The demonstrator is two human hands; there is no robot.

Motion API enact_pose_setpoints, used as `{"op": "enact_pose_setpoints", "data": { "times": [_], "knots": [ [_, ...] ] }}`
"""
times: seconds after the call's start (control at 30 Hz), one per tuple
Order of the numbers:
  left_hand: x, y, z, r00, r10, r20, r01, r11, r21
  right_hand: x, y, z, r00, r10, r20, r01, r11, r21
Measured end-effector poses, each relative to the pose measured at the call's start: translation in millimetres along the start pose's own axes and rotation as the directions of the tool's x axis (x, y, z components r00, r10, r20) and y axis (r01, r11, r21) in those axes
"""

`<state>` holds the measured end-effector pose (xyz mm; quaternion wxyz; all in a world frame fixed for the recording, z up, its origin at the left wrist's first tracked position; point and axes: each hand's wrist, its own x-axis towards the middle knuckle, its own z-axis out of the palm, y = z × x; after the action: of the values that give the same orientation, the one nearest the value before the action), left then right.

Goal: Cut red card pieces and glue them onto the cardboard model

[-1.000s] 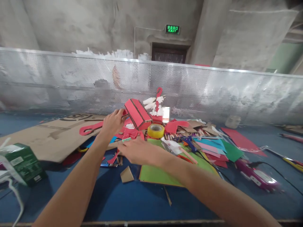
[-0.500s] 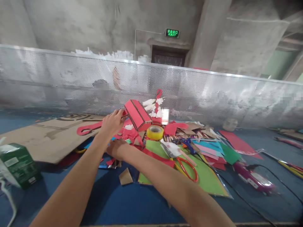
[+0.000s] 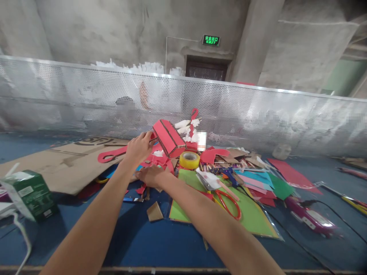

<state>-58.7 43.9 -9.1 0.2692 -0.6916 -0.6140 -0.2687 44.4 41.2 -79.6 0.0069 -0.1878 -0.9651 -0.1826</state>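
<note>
My left hand (image 3: 140, 147) is closed round the handle of a red cardboard mallet (image 3: 169, 138). Its many-sided head has dark seams along the edges and is raised over the pile, while the handle's looped end sticks out left of my wrist. Lower down, my right hand (image 3: 150, 176) reaches into paper and cardboard scraps on the blue table (image 3: 137, 236). Its fingers are curled downward and partly hidden, so what they hold, if anything, does not show. A roll of yellow tape (image 3: 189, 160) lies just right of the mallet head.
Red-handled scissors (image 3: 228, 204) and a blue glue gun (image 3: 228, 175) lie on green sheets (image 3: 258, 217). Brown cardboard (image 3: 69, 164) spreads at left, behind a green box (image 3: 31, 194). A purple device (image 3: 311, 217) with a cord sits right. A perforated metal panel (image 3: 243, 114) stands behind.
My right hand has shifted slightly right and away from me among the scraps, and some small pieces beside it have moved. My left hand keeps its grip on the mallet. The view has shifted slightly.
</note>
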Motion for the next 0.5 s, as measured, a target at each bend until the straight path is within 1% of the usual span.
{"op": "enact_pose_setpoints", "data": {
  "times": [0.07, 0.13, 0.2, 0.27, 0.3, 0.33, 0.37, 0.4, 0.43, 0.5],
  "knots": [
    [0, 0, -0.1, 1.0, -0.002, 0.009, 0.002, 1.0, -0.007, 1, -1, -1, 0.999, -0.03, -0.009, 0.03, 0.999, -0.014],
    [1, -1, -0.8, 1.0, -0.011, 0.018, 0.011, 1.0, -0.009, -4, -1, -6, 0.997, -0.075, -0.036, 0.074, 0.997, -0.031],
    [1, -2, -2.4, 0.999, -0.026, 0.02, 0.026, 1.0, -0.005, -14, -1, -17, 0.991, -0.118, -0.063, 0.116, 0.992, -0.044],
    [1, -3, -5.0, 0.999, -0.041, 0.005, 0.042, 0.999, -0.006, -30, -1, -34, 0.988, -0.14, -0.069, 0.138, 0.99, -0.03],
    [1, -4, -6.4, 0.999, -0.047, -0.005, 0.047, 0.999, -0.013, -41, -2, -44, 0.988, -0.142, -0.062, 0.144, 0.989, 0.022],
    [1, -4, -7.7, 0.999, -0.05, -0.011, 0.05, 0.998, -0.024, -53, -2, -55, 0.992, -0.12, -0.037, 0.124, 0.987, 0.103],
    [1, -4, -8.7, 0.999, -0.053, -0.014, 0.052, 0.998, -0.034, -65, -2, -67, 0.995, -0.086, -0.043, 0.093, 0.975, 0.202],
    [1, -4, -9.4, 0.998, -0.053, -0.013, 0.053, 0.998, -0.043, -79, -2, -79, 0.997, -0.034, -0.064, 0.053, 0.942, 0.332],
    [1, -3, -9.6, 0.999, -0.051, -0.01, 0.051, 0.998, -0.047, -93, -2, -90, 0.997, 0.015, -0.07, 0.019, 0.886, 0.464],
    [1, -2, -8.8, 0.999, -0.04, -0.003, 0.04, 0.998, -0.043, -121, 0, -110, 0.993, 0.108, -0.045, -0.047, 0.724, 0.688]
  ]
}}
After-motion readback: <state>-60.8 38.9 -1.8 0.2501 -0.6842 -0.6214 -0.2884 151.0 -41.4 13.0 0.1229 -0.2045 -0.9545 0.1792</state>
